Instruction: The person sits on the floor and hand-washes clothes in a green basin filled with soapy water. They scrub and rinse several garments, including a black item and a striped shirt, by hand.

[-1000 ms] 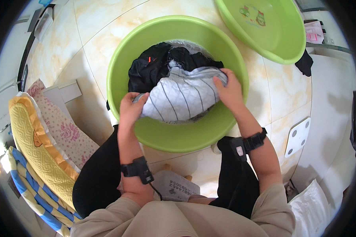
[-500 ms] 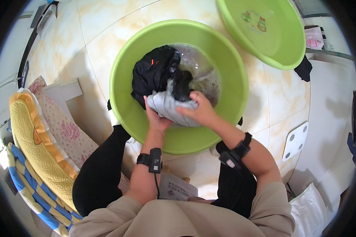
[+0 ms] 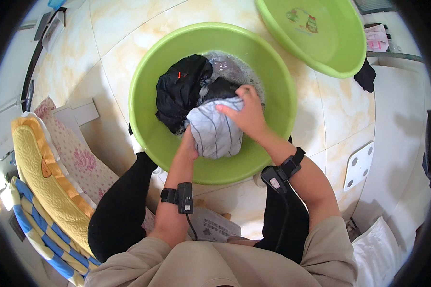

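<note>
Your right grip (image 3: 248, 114) pinched the cloth's top edge, and the cloth (image 3: 220, 134) hung between both grips above the tub (image 3: 141, 95), hiding your left grip (image 3: 190, 143) enough that I couldn't tell its hold. If that hold was loose, the cloth could have slipped or snagged the black garment (image 3: 179, 95) beyond your grips. Half a second earlier it was bunched; now its stripes spread open.

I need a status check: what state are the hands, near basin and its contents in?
Striped cloth: bunched, held
Left grip: at the cloth's left side, partly hidden
Right grip: closed on the cloth's upper right edge
Green basin: upright
Black garment: crumpled, in the basin
Water: sudsy
</note>
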The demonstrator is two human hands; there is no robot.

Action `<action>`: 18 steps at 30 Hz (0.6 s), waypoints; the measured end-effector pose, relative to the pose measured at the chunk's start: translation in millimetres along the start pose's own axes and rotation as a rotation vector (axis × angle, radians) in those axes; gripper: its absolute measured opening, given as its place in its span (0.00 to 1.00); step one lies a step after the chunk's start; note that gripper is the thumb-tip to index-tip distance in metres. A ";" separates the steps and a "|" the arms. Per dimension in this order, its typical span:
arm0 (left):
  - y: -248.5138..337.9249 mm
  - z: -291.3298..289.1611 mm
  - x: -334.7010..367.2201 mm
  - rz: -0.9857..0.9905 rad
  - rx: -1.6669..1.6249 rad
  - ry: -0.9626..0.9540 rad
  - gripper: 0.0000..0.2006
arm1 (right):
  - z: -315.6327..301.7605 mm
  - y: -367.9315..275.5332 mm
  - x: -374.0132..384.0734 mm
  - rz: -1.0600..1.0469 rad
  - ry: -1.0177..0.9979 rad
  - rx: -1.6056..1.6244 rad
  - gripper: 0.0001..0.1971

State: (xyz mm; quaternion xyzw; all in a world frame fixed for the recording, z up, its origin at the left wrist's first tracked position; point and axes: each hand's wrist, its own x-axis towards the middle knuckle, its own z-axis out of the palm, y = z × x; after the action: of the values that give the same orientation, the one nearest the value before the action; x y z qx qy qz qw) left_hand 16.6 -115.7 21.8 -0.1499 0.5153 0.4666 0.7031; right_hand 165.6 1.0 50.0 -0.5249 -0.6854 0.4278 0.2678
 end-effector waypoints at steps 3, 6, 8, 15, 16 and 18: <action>12.4 2.6 -11.8 -0.079 0.051 0.033 0.24 | -1.5 6.0 16.5 -0.048 0.055 -0.082 0.29; 19.2 -11.7 -20.5 -0.075 0.109 0.058 0.24 | 1.0 11.0 31.6 -0.098 0.034 0.072 0.19; 20.7 -25.9 -23.1 -0.087 0.133 0.041 0.24 | 4.9 13.8 43.5 -0.089 0.001 0.117 0.13; 14.0 -29.9 -22.2 -0.093 0.127 -0.055 0.26 | 27.0 13.2 44.5 -0.165 -0.105 -0.186 0.17; 15.3 -24.1 -23.4 -0.110 0.118 -0.009 0.27 | 27.4 13.3 36.6 -0.141 -0.140 -0.221 0.17; 19.4 -10.9 -25.8 -0.132 0.105 -0.055 0.28 | 24.5 15.6 20.0 0.010 -0.256 -0.177 0.17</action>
State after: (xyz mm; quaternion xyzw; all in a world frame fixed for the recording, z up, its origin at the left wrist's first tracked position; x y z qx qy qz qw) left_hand -6.4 -126.1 44.7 -0.1336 0.5083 0.3954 0.7533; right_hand 147.1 13.8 22.8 -0.4910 -0.7463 0.4306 0.1288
